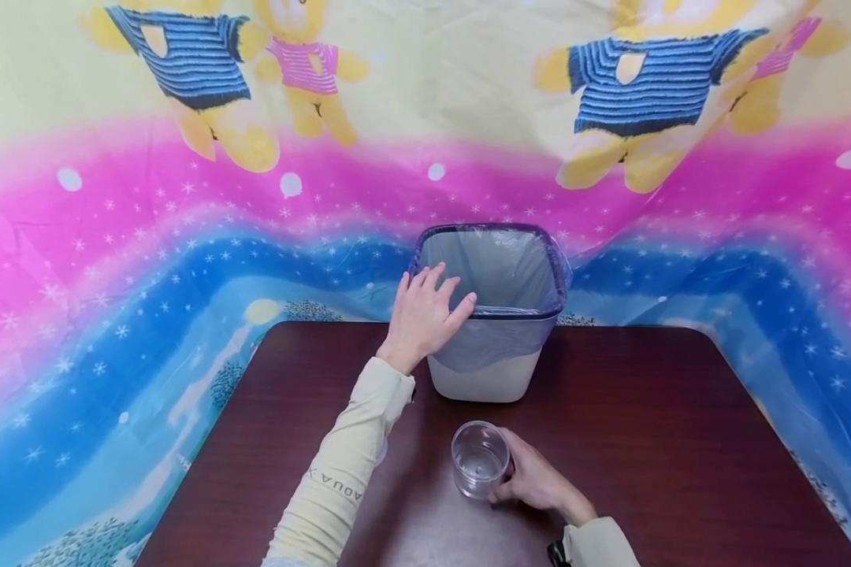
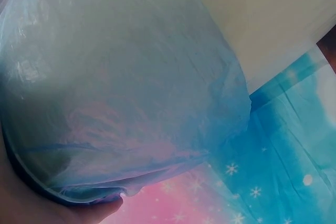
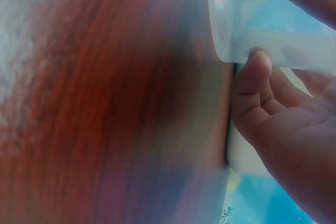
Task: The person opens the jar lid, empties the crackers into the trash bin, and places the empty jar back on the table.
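Note:
A white trash bin [image 1: 489, 382] with a translucent bag folded over its dark rim stands upright toward the back of the table. My left hand [image 1: 425, 311] rests over the bin's left front rim, fingers spread. From the left wrist, the bag liner [image 2: 131, 87] fills most of the view, with part of the left hand [image 2: 42, 208] along the rim at the bottom left. My right hand [image 1: 535, 476] grips a clear plastic cup [image 1: 479, 461] from its right side, in front of the bin. The right wrist view shows the thumb and fingers around the clear cup [image 3: 283, 40].
The dark red-brown wooden table [image 1: 652, 441] carries the bin and has rounded far corners. Behind it and along both sides hangs a colourful cloth [image 1: 369, 181] with bears and snowflakes. The cloth comes close behind the bin.

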Demonstrator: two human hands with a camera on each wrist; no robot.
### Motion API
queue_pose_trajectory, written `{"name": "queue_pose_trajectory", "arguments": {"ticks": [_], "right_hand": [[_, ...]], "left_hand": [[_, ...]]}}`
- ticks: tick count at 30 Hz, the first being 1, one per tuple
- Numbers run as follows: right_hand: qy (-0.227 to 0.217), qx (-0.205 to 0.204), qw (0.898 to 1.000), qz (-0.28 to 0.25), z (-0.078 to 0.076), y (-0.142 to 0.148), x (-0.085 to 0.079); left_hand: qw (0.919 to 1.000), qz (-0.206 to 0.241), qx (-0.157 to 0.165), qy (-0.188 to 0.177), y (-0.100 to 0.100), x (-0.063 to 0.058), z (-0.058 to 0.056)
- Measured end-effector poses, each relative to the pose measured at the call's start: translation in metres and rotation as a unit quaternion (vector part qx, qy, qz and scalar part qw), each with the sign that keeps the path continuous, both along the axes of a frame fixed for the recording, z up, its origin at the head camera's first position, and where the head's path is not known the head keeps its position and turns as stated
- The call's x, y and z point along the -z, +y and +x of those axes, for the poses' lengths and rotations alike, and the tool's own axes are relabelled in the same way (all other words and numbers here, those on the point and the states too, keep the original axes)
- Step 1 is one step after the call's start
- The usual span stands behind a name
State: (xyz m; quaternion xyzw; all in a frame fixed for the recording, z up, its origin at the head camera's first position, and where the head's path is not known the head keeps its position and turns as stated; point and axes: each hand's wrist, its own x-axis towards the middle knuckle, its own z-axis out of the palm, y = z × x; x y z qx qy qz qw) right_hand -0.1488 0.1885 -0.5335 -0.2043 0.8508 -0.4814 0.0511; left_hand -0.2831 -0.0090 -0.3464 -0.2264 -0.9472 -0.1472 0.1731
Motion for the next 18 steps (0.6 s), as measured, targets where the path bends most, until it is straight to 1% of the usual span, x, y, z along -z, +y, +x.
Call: {"name": "queue_pose_trajectory", "arguments": {"ticks": [7, 13, 18], "right_hand": [[-0.002, -0.003, 1.000, -0.002, -0.0004, 0.0012, 0.0019], [-0.004, -0.006, 1.000, -0.006, -0.0007, 0.0016, 0.0040], [-0.016, -0.008, 1.000, -0.007, -0.0014, 0.0003, 0.0030]], "left_hand": [[1.0000, 0.008, 0.002, 0.000, 0.0006, 0.0009, 0.0003], [1.0000, 0.002, 0.003, -0.001, 0.0003, 0.0008, 0.0001], [1.0000, 0.002, 0.002, -0.004, -0.0011, 0.0002, -0.0004]]}}
